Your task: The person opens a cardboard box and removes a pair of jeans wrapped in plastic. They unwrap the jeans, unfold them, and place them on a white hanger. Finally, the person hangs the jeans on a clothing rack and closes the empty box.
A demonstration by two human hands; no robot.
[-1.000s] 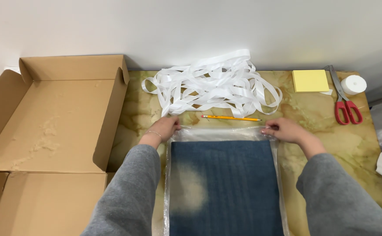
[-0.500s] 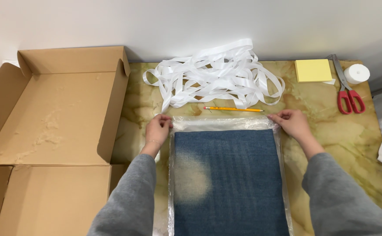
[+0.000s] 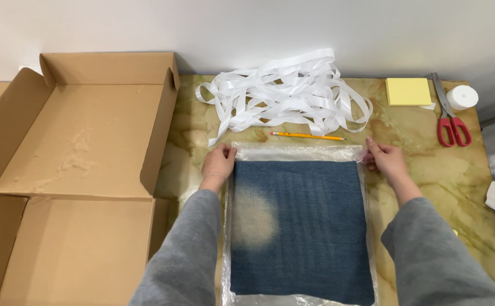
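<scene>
— Lying flat on the marbled table (image 3: 417, 133), the clear bag (image 3: 298, 153) with blue folded cloth (image 3: 301, 221) sits between both hands?
— Yes. The left hand (image 3: 219, 163) pinches its top-left corner, the right hand (image 3: 386, 158) its top-right, fingers curled together. A yellow pencil (image 3: 307, 136) and white ribbon (image 3: 287, 93) lie just beyond.

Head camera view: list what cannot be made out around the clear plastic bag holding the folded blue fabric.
- Clear plastic bag with folded blue fabric: its near end is cut off by the bottom edge of the head view.
- Left hand and right hand: the fingertips lie on the bag's far corners; whether they pinch or only press is unclear.
- Bag opening: sealed or open cannot be told through the glare.
- Open brown cardboard box: the left part is cut off by the frame.
</scene>
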